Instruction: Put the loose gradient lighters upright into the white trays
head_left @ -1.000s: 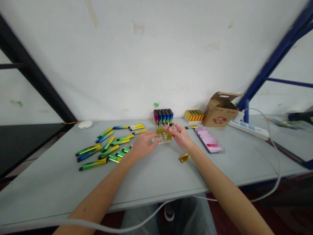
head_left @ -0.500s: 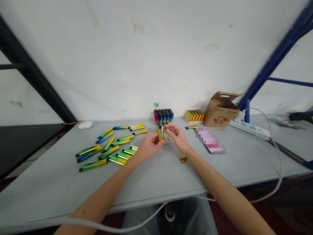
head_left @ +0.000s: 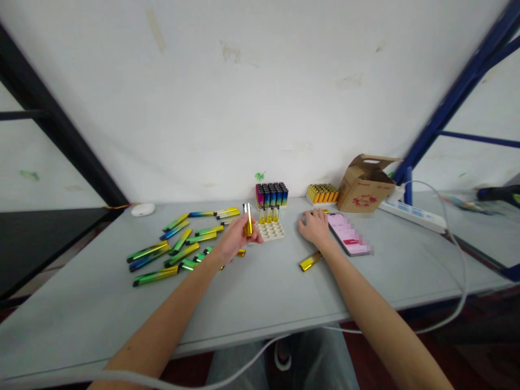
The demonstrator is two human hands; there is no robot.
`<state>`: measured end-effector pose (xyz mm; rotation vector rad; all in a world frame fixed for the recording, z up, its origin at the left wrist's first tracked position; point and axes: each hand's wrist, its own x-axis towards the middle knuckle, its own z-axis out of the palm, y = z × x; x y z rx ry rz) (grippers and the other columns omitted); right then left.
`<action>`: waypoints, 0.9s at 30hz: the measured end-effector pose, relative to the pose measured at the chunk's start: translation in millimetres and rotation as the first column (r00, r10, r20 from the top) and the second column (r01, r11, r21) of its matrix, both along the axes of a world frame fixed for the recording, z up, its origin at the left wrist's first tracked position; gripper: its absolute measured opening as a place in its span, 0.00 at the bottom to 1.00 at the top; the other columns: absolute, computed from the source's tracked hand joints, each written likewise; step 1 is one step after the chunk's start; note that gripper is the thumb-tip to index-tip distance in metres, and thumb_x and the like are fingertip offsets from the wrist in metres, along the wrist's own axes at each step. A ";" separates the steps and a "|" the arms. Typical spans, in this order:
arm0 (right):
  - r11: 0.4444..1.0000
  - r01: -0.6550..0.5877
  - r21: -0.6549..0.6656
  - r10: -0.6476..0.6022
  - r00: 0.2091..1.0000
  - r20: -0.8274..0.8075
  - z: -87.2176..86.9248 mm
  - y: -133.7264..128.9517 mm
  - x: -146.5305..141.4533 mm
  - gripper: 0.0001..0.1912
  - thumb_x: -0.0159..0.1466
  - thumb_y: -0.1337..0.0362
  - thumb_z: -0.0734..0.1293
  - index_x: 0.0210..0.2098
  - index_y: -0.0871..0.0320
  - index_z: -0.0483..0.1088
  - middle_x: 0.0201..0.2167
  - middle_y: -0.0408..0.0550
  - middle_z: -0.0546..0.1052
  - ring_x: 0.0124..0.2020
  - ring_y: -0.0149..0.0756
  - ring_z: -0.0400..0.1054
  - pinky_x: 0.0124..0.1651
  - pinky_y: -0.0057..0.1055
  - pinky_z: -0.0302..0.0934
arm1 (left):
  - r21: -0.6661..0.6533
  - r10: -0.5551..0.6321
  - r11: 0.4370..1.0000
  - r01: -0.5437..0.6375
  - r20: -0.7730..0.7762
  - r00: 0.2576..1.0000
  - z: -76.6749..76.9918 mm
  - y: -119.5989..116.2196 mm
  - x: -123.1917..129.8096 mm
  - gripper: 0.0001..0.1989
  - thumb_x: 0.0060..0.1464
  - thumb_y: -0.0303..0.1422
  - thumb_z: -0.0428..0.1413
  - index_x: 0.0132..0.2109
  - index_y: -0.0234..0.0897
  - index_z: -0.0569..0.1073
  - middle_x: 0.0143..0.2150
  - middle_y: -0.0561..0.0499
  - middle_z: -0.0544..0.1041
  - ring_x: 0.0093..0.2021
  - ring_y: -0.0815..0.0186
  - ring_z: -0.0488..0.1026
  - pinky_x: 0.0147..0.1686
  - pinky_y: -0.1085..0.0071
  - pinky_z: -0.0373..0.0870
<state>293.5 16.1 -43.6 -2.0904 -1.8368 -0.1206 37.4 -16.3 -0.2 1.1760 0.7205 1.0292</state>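
Note:
In my left hand (head_left: 238, 235), a shiny gold lighter (head_left: 248, 221) is held upright between the fingers. It stands just left of a white tray with round holes (head_left: 271, 232), whose back row carries a few gold lighters (head_left: 268, 215). My right hand (head_left: 314, 226) rests low on the table beside the phone, its bent fingers closed over another lighter (head_left: 325, 210), of which only a gold end shows. A gold lighter (head_left: 310, 261) lies partly behind my right wrist. Many loose green, yellow and blue lighters (head_left: 179, 242) lie to the left.
Behind the tray stands a block of dark-topped, multicoloured lighters (head_left: 272, 194). An orange block of lighters (head_left: 322, 194) and an open cardboard box (head_left: 365, 187) are at the back right. A phone (head_left: 349, 235), a power strip (head_left: 418, 216) and a white case (head_left: 143, 209) also lie there.
My hands have moved apart from the tray, uncovering it. The left went slightly left with a lighter; the right went right onto the lighter by the phone.

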 end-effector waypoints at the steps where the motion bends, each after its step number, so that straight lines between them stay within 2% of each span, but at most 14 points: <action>1: 1.000 -0.019 -0.015 0.019 1.000 0.004 1.5 -0.7 -1.6 0.20 0.64 0.60 0.61 0.51 0.66 0.70 0.56 0.67 0.69 0.62 0.56 0.57 0.64 0.49 0.45 | -0.006 0.005 1.000 -0.005 0.004 1.000 1.0 -0.5 -0.2 0.18 0.57 0.48 0.54 0.33 0.37 0.65 0.21 0.57 0.69 0.26 0.65 0.75 0.35 0.64 0.74; 3: 0.998 -0.068 -0.014 0.068 0.998 -0.005 6.2 -3.0 -6.0 0.20 0.64 0.60 0.61 0.51 0.65 0.70 0.52 0.64 0.73 0.58 0.51 0.63 0.62 0.44 0.48 | -0.035 0.001 0.999 -0.001 0.020 1.000 3.2 -2.2 0.0 0.18 0.59 0.47 0.54 0.33 0.35 0.67 0.23 0.54 0.71 0.27 0.65 0.75 0.35 0.65 0.74; 6: 0.988 -0.151 0.043 0.152 0.988 -0.029 13.4 -7.9 -14.9 0.17 0.65 0.62 0.60 0.49 0.62 0.73 0.47 0.59 0.77 0.52 0.47 0.68 0.59 0.39 0.51 | -0.086 -0.005 0.996 0.011 0.079 0.997 6.8 -5.9 1.6 0.14 0.59 0.41 0.55 0.41 0.32 0.71 0.31 0.49 0.76 0.28 0.66 0.75 0.33 0.66 0.75; 9: 0.974 -0.209 0.087 0.215 0.974 -0.068 17.6 -11.2 -22.9 0.14 0.65 0.64 0.59 0.43 0.59 0.75 0.42 0.53 0.80 0.46 0.43 0.71 0.53 0.34 0.55 | -0.112 0.002 0.994 0.016 0.158 0.987 10.7 -7.8 1.9 0.12 0.58 0.38 0.57 0.45 0.33 0.72 0.29 0.53 0.73 0.20 0.74 0.66 0.20 0.76 0.67; 12: 0.960 -0.259 0.105 0.269 0.958 -0.097 18.1 -10.4 -25.5 0.14 0.65 0.65 0.59 0.39 0.59 0.76 0.38 0.51 0.81 0.42 0.40 0.72 0.47 0.31 0.57 | -0.192 -0.001 0.980 0.040 0.198 0.980 14.9 -6.6 -1.2 0.15 0.59 0.42 0.55 0.38 0.33 0.73 0.21 0.57 0.64 0.15 0.77 0.55 0.14 0.81 0.53; 15: 0.950 -0.293 0.112 0.306 0.943 -0.127 16.1 -7.8 -23.9 0.13 0.65 0.65 0.60 0.39 0.59 0.77 0.38 0.51 0.81 0.41 0.39 0.72 0.45 0.30 0.57 | -0.286 -0.007 0.956 0.062 0.187 0.982 18.7 -4.8 -5.1 0.26 0.61 0.50 0.46 0.27 0.33 0.69 0.17 0.58 0.56 0.14 0.75 0.53 0.13 0.80 0.52; 17: 0.945 -0.306 0.119 0.321 0.937 -0.141 14.8 -6.9 -23.0 0.13 0.65 0.65 0.60 0.39 0.59 0.77 0.38 0.50 0.81 0.41 0.40 0.71 0.45 0.30 0.57 | -0.311 -0.022 0.947 0.081 0.188 0.982 20.0 -4.5 -6.3 0.29 0.62 0.51 0.42 0.22 0.34 0.65 0.16 0.58 0.53 0.14 0.75 0.52 0.13 0.80 0.50; 23: 0.928 -0.345 0.142 0.364 0.921 -0.137 13.9 -7.6 -24.8 0.12 0.64 0.66 0.61 0.36 0.60 0.77 0.37 0.51 0.81 0.38 0.39 0.70 0.46 0.31 0.56 | -0.330 -0.103 0.929 0.168 0.204 0.973 16.0 -5.1 -5.2 0.29 0.59 0.52 0.43 0.18 0.36 0.60 0.15 0.60 0.47 0.14 0.76 0.46 0.12 0.81 0.44; 27: 0.917 -0.371 0.148 0.390 0.911 -0.137 12.3 -5.9 -24.4 0.11 0.64 0.67 0.62 0.35 0.60 0.77 0.36 0.51 0.81 0.37 0.38 0.70 0.48 0.32 0.55 | -0.343 -0.088 0.928 0.144 0.172 0.981 11.8 -3.9 -3.0 0.29 0.58 0.53 0.42 0.17 0.37 0.57 0.15 0.61 0.45 0.13 0.76 0.42 0.11 0.80 0.42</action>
